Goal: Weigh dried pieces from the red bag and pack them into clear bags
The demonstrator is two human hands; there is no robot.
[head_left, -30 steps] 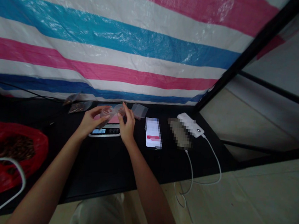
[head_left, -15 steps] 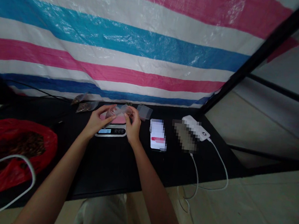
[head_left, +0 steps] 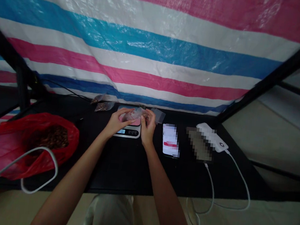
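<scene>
Both of my hands grip a small clear plastic bag (head_left: 133,114) just above a digital kitchen scale (head_left: 136,133). My left hand (head_left: 118,122) is closed on the bag's left side, and my right hand (head_left: 149,124) pinches its right end. Inside the bag some brownish content shows dimly. The scale has a pink top, partly hidden by my hands, and a lit display. Behind it and to the left lie two filled clear bags (head_left: 104,106) with dark brown bits. Flat clear bags (head_left: 158,116) lie just right of my right hand.
At left a red plastic bag (head_left: 9,148) holds a heap of brown bits (head_left: 54,137), with a white cable (head_left: 41,148) looping over it. To the right lie a lit phone (head_left: 170,139), a blurred flat object (head_left: 198,144) and a white power bank (head_left: 213,137) with cables. A striped sheet (head_left: 146,47) hangs behind.
The view has swung left, so everything appears shifted to the right. My hands keep hold of the small bag over the scale, with only slight finger movement.
</scene>
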